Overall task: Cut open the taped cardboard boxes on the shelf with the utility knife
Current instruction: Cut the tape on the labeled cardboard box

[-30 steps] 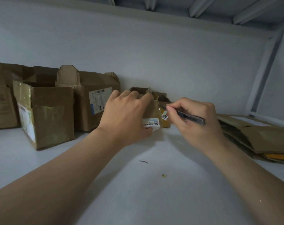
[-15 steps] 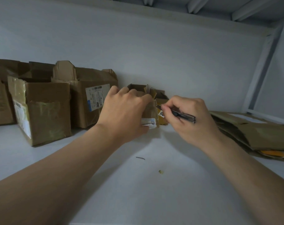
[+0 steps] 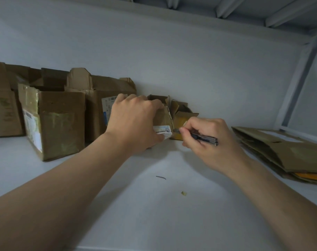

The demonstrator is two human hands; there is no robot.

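A small brown cardboard box (image 3: 163, 116) with a white label at its lower corner stands at the back of the white shelf (image 3: 154, 205). My left hand (image 3: 134, 124) grips it from the front and top. My right hand (image 3: 206, 140) holds a dark utility knife (image 3: 203, 137) like a pen. The knife's tip touches the box's right edge low down, near the label. A small yellow box (image 3: 181, 122) stands right behind, partly hidden.
Several opened cardboard boxes (image 3: 58, 122) stand along the back wall at the left. A stack of flattened cardboard (image 3: 284, 153) lies at the right. Small scraps (image 3: 184, 193) lie on the shelf in front. The shelf frame post (image 3: 297, 84) rises at right.
My right hand has slid the knife down along the small box's right edge, from near the top to near the bottom. My left hand has kept its grip.
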